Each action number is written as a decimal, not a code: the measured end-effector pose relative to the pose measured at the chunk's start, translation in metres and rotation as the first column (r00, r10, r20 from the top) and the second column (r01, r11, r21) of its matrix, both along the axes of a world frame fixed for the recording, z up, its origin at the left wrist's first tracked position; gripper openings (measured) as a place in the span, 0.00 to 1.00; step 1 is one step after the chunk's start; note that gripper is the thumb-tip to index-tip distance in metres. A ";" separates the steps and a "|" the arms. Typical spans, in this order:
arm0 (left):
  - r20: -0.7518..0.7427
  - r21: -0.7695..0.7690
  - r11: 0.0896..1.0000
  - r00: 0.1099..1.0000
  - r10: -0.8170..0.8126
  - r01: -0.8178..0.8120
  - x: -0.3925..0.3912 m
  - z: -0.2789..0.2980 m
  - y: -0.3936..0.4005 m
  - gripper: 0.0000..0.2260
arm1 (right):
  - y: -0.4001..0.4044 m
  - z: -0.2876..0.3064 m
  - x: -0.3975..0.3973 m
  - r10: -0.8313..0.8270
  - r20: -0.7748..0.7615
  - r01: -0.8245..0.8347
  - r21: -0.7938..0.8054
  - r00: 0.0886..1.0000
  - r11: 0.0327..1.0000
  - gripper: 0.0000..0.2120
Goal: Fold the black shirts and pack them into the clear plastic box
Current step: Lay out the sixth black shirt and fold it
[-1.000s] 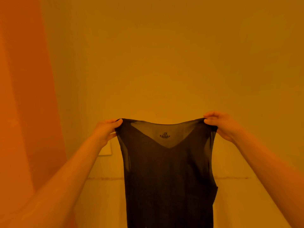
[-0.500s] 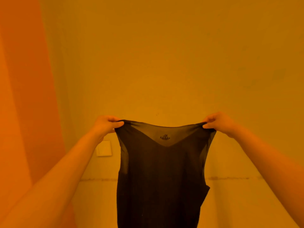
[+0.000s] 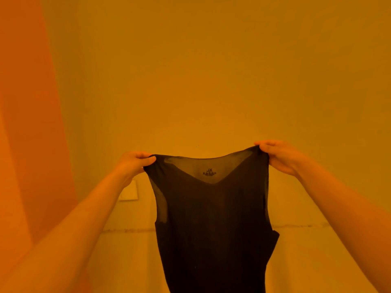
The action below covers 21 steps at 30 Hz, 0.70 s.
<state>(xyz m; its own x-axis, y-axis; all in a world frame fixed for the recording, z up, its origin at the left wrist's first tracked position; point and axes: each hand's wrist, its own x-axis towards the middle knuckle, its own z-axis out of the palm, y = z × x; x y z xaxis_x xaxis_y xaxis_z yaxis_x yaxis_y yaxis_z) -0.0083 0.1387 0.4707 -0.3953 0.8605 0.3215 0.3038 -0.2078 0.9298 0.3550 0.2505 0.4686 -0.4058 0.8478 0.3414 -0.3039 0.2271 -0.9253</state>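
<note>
A: Nearest the camera, what do you count?

B: Two bare forearms, one rising from each lower corner. They end in two hands. The left hand (image 3: 135,163) pinches the left shoulder of the black shirt (image 3: 213,229), thumb and fingers curled over the fabric. The right hand (image 3: 279,157) pinches the other shoulder the same way and sits a little higher than the left.

A: How many shirts?

B: One. It hangs in the air between the hands, stretched at the top edge, its body dropping straight down and out of the bottom of the view. It is sleeveless with a V-shaped neckline, and the cloth is thin enough at the neck and armholes to show light through.

A: Any writing on it?

B: A small printed neck label (image 3: 209,172) just under the top hem. The top line reads "XL" mirrored; the smaller rows beneath are too fine to read.

A: Any container in sight?

B: I see none, so I cannot tell where the box stands.

A: And behind the shirt?

B: One pale wall plate (image 3: 129,193), partly hidden by the left forearm, fixed on the wall (image 3: 211,81). At the left edge hangs one orange curtain (image 3: 27,123). Everything is bathed in amber light.
</note>
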 end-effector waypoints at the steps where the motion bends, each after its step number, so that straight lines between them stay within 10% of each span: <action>1: 0.040 0.010 1.000 0.999 -0.018 0.017 0.002 0.000 0.001 0.05 | 0.000 0.001 -0.002 0.005 -0.040 -0.005 0.011 0.999 1.000 0.30; 5: 0.119 0.024 0.999 0.992 -0.031 0.028 0.004 -0.003 0.003 0.06 | -0.005 0.006 -0.009 -0.130 0.081 0.127 0.043 0.988 0.991 0.08; 12: -0.141 0.064 0.993 0.984 0.111 -0.103 -0.003 -0.018 -0.005 0.03 | -0.027 0.002 -0.006 -0.450 0.438 0.324 0.334 0.778 0.885 0.12; 21: -0.338 0.091 0.989 0.931 0.139 -0.115 -0.013 -0.028 -0.050 0.07 | -0.105 -0.013 -0.016 -0.670 0.463 0.484 0.465 0.580 0.741 0.11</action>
